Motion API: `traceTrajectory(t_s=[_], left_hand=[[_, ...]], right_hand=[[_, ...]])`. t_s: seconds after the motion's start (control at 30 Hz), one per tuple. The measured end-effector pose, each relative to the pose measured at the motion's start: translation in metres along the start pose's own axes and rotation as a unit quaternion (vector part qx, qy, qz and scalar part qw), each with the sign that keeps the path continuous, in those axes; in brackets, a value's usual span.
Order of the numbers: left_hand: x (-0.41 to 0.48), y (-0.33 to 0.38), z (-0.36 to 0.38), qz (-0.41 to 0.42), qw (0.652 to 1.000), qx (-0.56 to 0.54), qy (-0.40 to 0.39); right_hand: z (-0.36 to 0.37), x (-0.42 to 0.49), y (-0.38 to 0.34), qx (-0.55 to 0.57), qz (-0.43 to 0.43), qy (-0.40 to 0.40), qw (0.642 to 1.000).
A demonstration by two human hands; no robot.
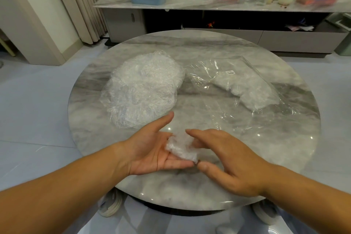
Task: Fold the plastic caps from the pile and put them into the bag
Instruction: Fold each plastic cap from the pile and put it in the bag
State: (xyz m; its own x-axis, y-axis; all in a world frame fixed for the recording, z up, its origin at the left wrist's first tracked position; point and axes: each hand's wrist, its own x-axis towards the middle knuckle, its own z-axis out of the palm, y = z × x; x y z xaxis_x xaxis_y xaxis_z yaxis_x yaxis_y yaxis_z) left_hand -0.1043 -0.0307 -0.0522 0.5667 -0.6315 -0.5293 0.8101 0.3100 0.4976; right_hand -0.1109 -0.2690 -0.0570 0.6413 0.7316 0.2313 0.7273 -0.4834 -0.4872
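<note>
Folding under way: a plastic cap [181, 148], bunched into a small wad, lies across the fingers of the upturned left hand [150, 152] above the near edge of a round marble bench [284, 148]. That hand's grip is apart, fingers straight and thumb spread wide. The right hand [233, 161] is set over the wad from the side, fingers flat against it and thumb low. Its grip looks apart too, pressing rather than pinching, though the cap hides part of its fingers. The pile [142, 89] of unfolded caps sits just beyond the left hand. The clear bag [239, 85], with folded caps inside, lies flat to the right, well apart from both hands. The likely trouble from here: springy film held only by flat pressure may puff open or slide off the palm, and the limp bag may not open to a one-handed push
</note>
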Motion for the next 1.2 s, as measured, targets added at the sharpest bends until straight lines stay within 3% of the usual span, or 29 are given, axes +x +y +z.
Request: traceTrajectory(t_s=[0.1,0.2,0.33,0.53,0.6,0.73,0.83,0.87,0.97,1.1,1.17,1.2], left_hand=[[0.001,-0.002,0.008,0.016,0.996,0.062,0.057],[0.003,-0.004,0.012,0.029,0.993,0.077,0.088],[0.006,-0.003,0.009,0.053,0.989,0.032,0.135],[0.008,-0.003,0.011,0.098,0.983,0.004,0.158],[0.01,-0.005,0.014,0.116,0.98,0.01,0.161],[0.012,-0.005,0.025,0.153,0.974,0.061,0.156],[0.016,-0.002,0.04,0.175,0.97,0.092,0.143],[0.018,0.0,0.046,0.18,0.968,0.105,0.139],[0.025,0.004,0.061,0.19,0.966,0.122,0.125],[0.04,0.012,0.082,0.194,0.961,0.156,0.117],[0.053,0.016,0.089,0.209,0.93,0.257,0.16],[0.059,0.017,0.093,0.224,0.893,0.342,0.19]], right_hand=[[0.002,-0.002,-0.001,-0.071,-0.008,-0.085,0.994],[0.004,-0.007,0.0,-0.064,0.002,-0.116,0.991],[0.0,-0.012,0.0,0.059,0.036,-0.066,0.995],[0.003,-0.015,0.002,0.065,0.064,0.014,0.996],[0.005,-0.011,0.0,0.113,0.121,0.046,0.985],[0.0,0.003,0.0,0.372,0.287,0.071,0.88],[-0.008,0.004,0.003,0.505,0.32,0.071,0.799],[-0.012,0.003,0.003,0.524,0.315,0.074,0.787],[-0.023,0.001,0.002,0.504,0.292,0.108,0.806],[-0.049,-0.001,0.016,0.444,0.285,0.224,0.82],[-0.067,-0.005,0.032,0.393,0.293,0.281,0.825],[-0.076,-0.007,0.043,0.368,0.3,0.298,0.828]])
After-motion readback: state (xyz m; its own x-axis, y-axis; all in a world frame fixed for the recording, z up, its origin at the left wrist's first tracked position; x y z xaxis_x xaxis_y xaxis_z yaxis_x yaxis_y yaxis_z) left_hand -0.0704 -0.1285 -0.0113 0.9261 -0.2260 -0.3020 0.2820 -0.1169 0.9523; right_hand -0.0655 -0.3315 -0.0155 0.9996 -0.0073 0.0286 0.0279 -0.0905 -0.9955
